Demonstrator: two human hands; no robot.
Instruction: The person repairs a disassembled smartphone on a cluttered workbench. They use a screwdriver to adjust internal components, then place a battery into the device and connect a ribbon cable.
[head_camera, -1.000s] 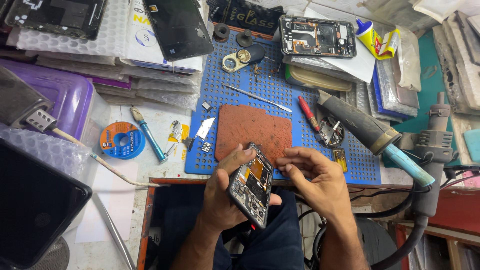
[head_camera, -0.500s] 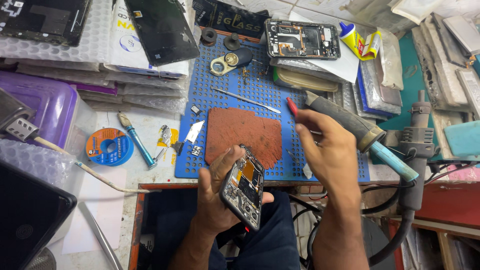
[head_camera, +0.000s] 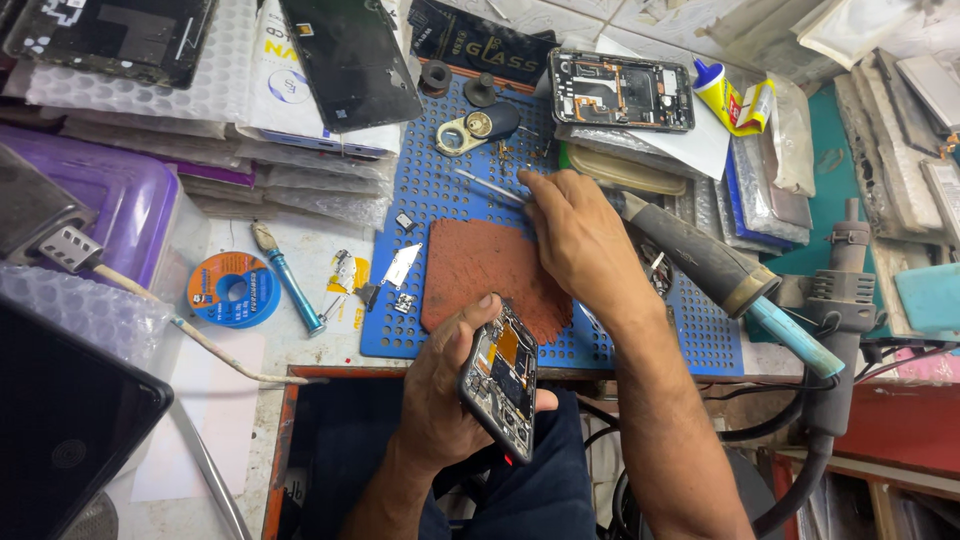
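Since the earlier frame, right hand (head_camera: 580, 235) has moved up the blue mat (head_camera: 420, 215) to the metal tweezers (head_camera: 490, 187), fingers closing on their end. Left of the mat, a solder spool (head_camera: 232, 290) and a blue-handled tool (head_camera: 290, 280) lie on the tabletop (head_camera: 215, 385). Left hand (head_camera: 445, 395) grips the opened phone (head_camera: 500, 378) over the lap, below the brown pad (head_camera: 490, 265). Right of it lies a hot-air handle (head_camera: 700, 262).
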